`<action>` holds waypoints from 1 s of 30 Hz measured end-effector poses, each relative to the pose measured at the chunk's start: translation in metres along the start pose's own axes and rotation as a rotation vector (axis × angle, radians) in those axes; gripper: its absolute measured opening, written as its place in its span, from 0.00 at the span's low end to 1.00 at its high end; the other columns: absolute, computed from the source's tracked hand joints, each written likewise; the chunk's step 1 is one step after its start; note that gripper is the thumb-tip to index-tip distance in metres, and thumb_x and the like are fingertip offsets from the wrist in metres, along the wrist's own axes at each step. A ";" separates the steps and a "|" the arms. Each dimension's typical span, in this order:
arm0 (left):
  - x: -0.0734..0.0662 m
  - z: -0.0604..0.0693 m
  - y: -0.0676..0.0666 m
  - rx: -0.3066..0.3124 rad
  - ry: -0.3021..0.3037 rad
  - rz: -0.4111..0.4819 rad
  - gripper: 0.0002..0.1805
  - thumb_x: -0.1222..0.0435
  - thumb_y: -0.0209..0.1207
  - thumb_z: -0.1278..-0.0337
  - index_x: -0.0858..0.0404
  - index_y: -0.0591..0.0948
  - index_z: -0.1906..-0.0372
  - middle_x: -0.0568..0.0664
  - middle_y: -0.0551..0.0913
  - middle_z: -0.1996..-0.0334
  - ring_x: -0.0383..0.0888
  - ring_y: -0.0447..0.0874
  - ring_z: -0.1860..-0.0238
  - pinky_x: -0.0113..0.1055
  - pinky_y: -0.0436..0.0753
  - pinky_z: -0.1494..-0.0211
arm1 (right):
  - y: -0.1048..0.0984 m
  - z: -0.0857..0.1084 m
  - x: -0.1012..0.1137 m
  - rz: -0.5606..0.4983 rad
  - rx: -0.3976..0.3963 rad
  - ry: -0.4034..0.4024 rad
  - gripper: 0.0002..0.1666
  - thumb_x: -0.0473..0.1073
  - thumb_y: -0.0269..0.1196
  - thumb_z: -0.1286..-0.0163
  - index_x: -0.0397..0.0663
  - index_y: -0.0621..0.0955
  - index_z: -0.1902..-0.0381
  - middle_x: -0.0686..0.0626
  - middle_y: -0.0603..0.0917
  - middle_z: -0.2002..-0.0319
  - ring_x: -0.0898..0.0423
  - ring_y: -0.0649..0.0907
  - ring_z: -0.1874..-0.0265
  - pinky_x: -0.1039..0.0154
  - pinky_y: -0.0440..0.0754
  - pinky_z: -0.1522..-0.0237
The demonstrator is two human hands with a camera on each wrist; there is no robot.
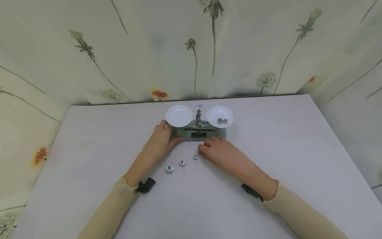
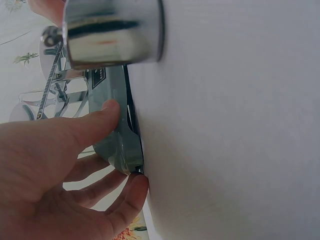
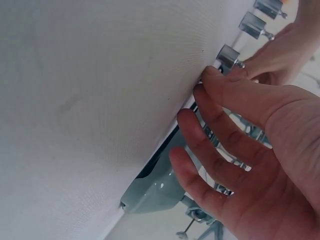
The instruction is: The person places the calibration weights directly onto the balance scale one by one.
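The grey-green metal balance scale [image 1: 219,133] is in front of you near the table's far edge, upright, with a dark nameplate [image 1: 198,135] on its base. Of its two round white pans, the left pan [image 1: 179,116] is bare, while the right pan [image 1: 213,114] holds two small silvery weights [image 1: 220,120]. Your left hand [image 1: 159,139] grips the left end of the base. Your right hand [image 1: 221,154] is just in front of the base, thumb and forefinger pinching a tiny metal weight [image 1: 203,153] mostly hidden between them.

Your left wrist view shows what the head view cannot: your thumb pressed on the base's front face, other fingers bent round its end. Your right wrist view shows your remaining right fingers loosely bent beside the base.

Three knobbed silvery cylindrical weights [image 1: 182,162] stand in a slanting row on the white table [image 1: 268,132]; in the left wrist view, one blocks part of the base. Your beige sleeves [image 1: 108,207] end near black wrist pieces [image 1: 146,185], and a flower-patterned backdrop [image 1: 167,59] hangs behind.
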State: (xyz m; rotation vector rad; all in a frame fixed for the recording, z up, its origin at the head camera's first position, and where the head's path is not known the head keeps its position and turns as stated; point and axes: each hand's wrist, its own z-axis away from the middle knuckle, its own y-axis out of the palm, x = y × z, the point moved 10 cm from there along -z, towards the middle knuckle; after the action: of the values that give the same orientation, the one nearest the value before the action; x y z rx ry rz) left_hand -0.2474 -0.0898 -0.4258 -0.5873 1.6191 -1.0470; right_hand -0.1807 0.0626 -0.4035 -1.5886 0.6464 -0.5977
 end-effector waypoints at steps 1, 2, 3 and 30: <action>0.000 0.000 0.001 0.000 0.002 -0.001 0.42 0.54 0.71 0.30 0.67 0.68 0.20 0.69 0.75 0.29 0.68 0.77 0.30 0.59 0.81 0.25 | -0.001 0.001 0.001 0.017 -0.007 -0.009 0.07 0.42 0.74 0.29 0.53 0.86 0.57 0.52 0.89 0.61 0.50 0.85 0.60 0.55 0.84 0.56; 0.000 0.000 0.001 0.000 0.004 -0.002 0.42 0.54 0.71 0.30 0.67 0.68 0.20 0.69 0.75 0.29 0.68 0.77 0.30 0.59 0.81 0.25 | -0.001 0.001 0.002 0.035 -0.015 -0.019 0.07 0.43 0.74 0.29 0.53 0.85 0.58 0.52 0.88 0.62 0.50 0.85 0.61 0.55 0.84 0.57; 0.000 0.000 0.002 -0.001 0.006 -0.004 0.42 0.53 0.71 0.30 0.67 0.68 0.20 0.69 0.75 0.29 0.68 0.77 0.30 0.59 0.81 0.25 | -0.001 0.002 0.003 0.056 -0.022 -0.028 0.07 0.43 0.74 0.28 0.53 0.85 0.58 0.52 0.88 0.63 0.50 0.85 0.61 0.55 0.84 0.56; 0.000 0.003 -0.001 -0.008 0.015 0.008 0.41 0.55 0.70 0.29 0.67 0.68 0.20 0.69 0.73 0.27 0.68 0.76 0.29 0.59 0.81 0.25 | -0.043 0.016 -0.027 0.031 -0.005 0.024 0.10 0.37 0.74 0.31 0.50 0.84 0.54 0.51 0.88 0.59 0.53 0.85 0.58 0.54 0.82 0.53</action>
State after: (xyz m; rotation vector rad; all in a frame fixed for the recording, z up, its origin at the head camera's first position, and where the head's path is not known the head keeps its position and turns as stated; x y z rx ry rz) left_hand -0.2449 -0.0910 -0.4244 -0.5786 1.6381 -1.0416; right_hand -0.1853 0.0967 -0.3630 -1.5758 0.6896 -0.5931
